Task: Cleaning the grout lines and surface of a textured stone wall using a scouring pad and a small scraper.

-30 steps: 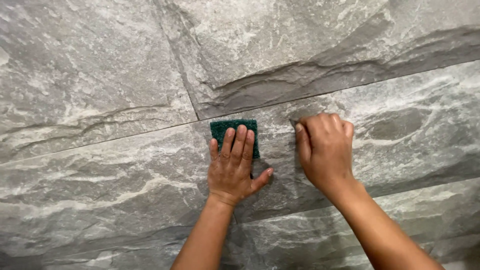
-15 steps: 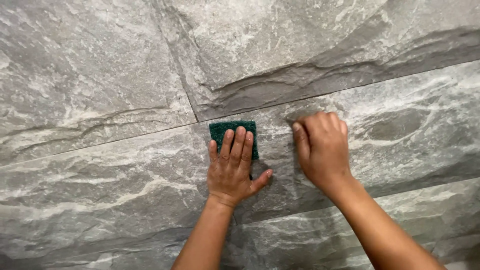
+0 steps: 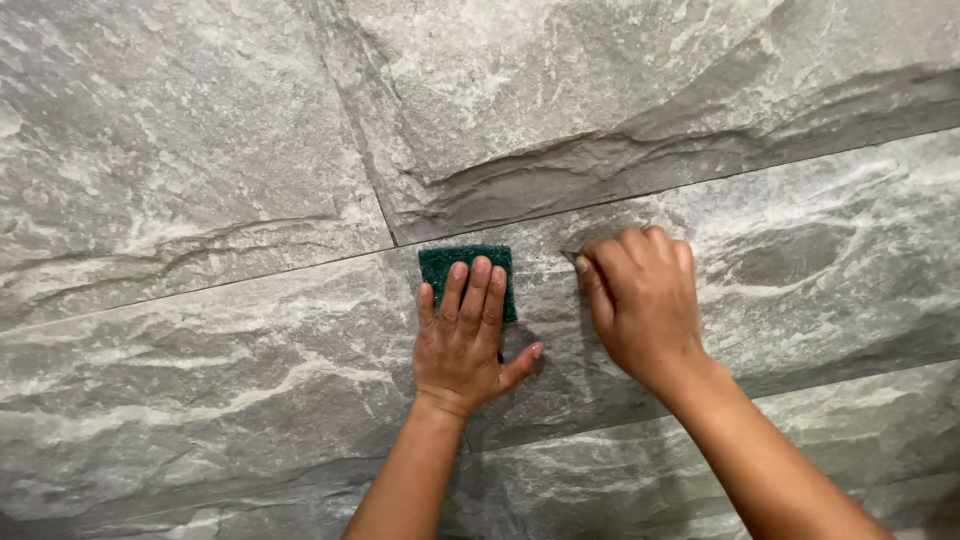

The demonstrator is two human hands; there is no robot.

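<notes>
Little has changed over the last second: the left hand [image 3: 462,345] stays flat, fingers spread, pressing the green pad [image 3: 466,272] on the grey stone tiles [image 3: 200,330]. The right hand [image 3: 640,300], curled, has edged slightly left, its fingertips pinching something small at the grout line [image 3: 560,255], so the work stays on one spot.

A tiled room, likely in a home, is suggested: only large grey stone-look tiles [image 3: 200,150] with thin grout lines [image 3: 360,150] between them are seen.
</notes>
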